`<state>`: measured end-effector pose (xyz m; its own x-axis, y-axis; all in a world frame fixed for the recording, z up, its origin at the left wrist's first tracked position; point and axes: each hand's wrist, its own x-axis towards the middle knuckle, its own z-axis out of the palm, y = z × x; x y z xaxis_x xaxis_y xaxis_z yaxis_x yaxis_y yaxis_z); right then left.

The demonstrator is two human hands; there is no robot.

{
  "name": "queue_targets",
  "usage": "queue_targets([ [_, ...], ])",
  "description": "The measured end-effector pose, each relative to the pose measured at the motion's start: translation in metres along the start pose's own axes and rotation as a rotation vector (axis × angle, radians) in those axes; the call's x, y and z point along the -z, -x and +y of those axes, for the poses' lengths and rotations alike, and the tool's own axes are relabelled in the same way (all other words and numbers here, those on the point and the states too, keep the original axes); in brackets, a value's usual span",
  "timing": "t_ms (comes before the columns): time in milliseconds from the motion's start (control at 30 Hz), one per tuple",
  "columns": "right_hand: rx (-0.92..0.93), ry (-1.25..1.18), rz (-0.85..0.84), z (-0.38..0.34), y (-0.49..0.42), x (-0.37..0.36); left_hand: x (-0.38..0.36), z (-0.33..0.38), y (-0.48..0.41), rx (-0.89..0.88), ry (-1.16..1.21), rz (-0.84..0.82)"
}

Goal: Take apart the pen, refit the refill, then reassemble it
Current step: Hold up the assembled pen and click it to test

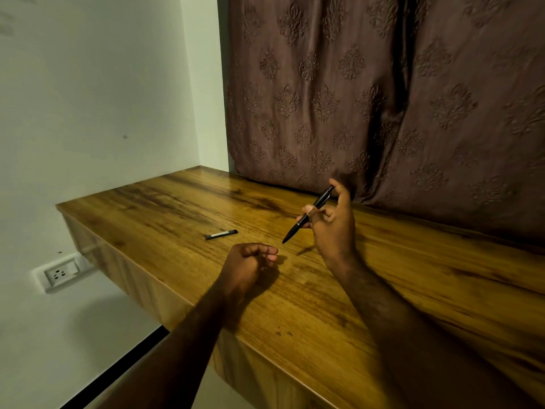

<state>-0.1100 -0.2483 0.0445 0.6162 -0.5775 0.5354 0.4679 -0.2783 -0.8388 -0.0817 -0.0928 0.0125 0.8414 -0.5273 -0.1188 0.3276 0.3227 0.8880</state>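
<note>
The counter [165, 202] lies bare across its left and far-left stretch, and the near-right part is also clear wood. One small black pen piece [221, 234] lies alone mid-counter, well apart from both hands. A curtain [383, 98] hangs down to the counter's back edge and closes that side, and a wall [88, 98] closes the left.

On the desk [383, 290], a short tube [221, 234] lies at ten o'clock from the left hand [247, 261]; the pen [308, 215], in the right hand [331, 225], sits at two o'clock.
</note>
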Motion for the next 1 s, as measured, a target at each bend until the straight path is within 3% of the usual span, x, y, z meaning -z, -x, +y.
queue_targets([
  [400,-0.015,-0.039,-0.011,-0.0018,0.0012,-0.0011,0.0034,-0.0019,-0.0039,0.037,0.048,-0.049],
  [667,-0.049,-0.079,-0.01,-0.0024,0.0009,-0.0001,0.0061,-0.0033,-0.0029,-0.084,-0.108,0.005],
  [1000,-0.024,-0.043,0.005,0.0004,-0.0003,0.0002,0.0063,-0.0042,-0.0076,0.021,0.021,-0.028],
])
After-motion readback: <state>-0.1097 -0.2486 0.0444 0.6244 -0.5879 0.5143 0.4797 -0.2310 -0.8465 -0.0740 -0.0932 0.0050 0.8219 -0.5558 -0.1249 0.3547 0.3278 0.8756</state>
